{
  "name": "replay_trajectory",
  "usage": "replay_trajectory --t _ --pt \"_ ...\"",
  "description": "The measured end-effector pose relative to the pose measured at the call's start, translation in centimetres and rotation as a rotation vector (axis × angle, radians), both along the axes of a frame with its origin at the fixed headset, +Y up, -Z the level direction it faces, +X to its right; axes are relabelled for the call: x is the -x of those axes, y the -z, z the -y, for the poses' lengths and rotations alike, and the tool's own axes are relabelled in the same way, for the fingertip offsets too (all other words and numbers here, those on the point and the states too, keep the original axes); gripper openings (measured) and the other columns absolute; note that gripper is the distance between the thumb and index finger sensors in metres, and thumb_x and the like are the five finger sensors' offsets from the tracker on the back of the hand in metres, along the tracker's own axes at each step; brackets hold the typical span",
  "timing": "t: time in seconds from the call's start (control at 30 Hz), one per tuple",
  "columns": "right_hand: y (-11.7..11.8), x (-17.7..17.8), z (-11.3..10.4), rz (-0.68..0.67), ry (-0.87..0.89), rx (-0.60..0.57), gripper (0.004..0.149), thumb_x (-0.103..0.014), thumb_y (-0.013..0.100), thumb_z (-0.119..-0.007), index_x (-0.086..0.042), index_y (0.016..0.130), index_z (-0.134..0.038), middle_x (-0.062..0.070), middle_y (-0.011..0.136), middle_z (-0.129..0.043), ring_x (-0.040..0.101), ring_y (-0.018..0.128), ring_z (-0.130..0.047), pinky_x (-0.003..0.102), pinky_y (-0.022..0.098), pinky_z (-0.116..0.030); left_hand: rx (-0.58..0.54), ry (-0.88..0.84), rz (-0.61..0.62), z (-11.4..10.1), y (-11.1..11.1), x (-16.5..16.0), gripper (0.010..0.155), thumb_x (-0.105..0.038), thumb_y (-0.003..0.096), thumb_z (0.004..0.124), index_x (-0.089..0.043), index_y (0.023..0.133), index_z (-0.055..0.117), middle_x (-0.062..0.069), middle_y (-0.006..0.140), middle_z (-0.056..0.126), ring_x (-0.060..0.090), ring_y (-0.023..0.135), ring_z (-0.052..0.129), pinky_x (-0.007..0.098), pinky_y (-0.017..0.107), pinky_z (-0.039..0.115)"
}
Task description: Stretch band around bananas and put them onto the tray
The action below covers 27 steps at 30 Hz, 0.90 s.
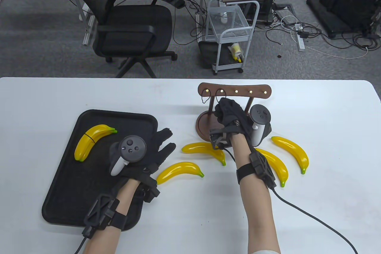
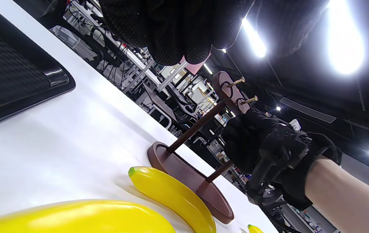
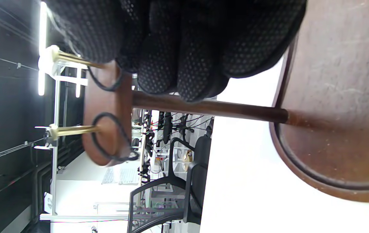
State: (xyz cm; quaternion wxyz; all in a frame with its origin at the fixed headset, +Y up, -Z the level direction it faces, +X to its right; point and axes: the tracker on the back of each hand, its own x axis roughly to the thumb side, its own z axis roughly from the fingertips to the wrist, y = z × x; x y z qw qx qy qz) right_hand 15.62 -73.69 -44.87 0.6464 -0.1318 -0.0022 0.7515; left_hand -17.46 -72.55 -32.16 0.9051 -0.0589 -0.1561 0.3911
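Two yellow bananas bound by a black band (image 1: 92, 143) lie on the black tray (image 1: 74, 194) at the left. Several loose bananas lie on the table: one (image 1: 205, 150) before the rack, one (image 1: 179, 172) beside my left hand, two more (image 1: 293, 153) right of my right arm. My left hand (image 1: 162, 146) lies flat at the tray's right edge, fingers straight, holding nothing. My right hand (image 1: 227, 111) is at the wooden peg rack (image 1: 262, 90), fingers (image 3: 178, 48) curled where the black band (image 1: 220, 93) (image 3: 105, 88) hangs from the second peg; it seems to pinch it.
Another black band (image 1: 204, 96) (image 3: 92, 139) hangs on the rack's first peg. The rack's round base (image 1: 204, 124) stands just behind the nearest loose banana. Cables run from both wrists off the near edge. Beyond the table are an office chair (image 1: 131, 27) and a white cart (image 1: 230, 33).
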Motion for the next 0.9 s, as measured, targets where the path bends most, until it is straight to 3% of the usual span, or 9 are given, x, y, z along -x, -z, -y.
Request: replay_trajectory --t 0.4,0.9 --pt "-1.2 -0.1 -3.0 -0.048 0.010 -0.064 0.037 -0.038 0.059 -0.072 -0.016 0.088 -0.077 0.005 0.079 -0.091 0.028 0.065 -0.096 0.048 0.048 -0.080 0.006 0.008 0.008 0.0 0.0 -0.1 0.061 -0.055 0.0629 0.064 -0.028 0.115 0.046 0.000 0.124 0.055 0.031 0.114 0.064 0.050 0.086 0.052" --pt "-7.3 0.3 -5.7 -0.312 -0.062 -0.239 0.036 -0.035 0.059 -0.073 -0.013 0.087 -0.080 0.007 0.077 -0.093 0.030 0.063 -0.097 0.049 0.046 -0.081 -0.001 -0.007 0.010 -0.1 0.1 0.0 0.061 -0.055 0.0625 0.065 -0.028 0.115 0.046 0.000 0.124 0.056 0.031 0.114 0.065 0.050 0.086 0.052"
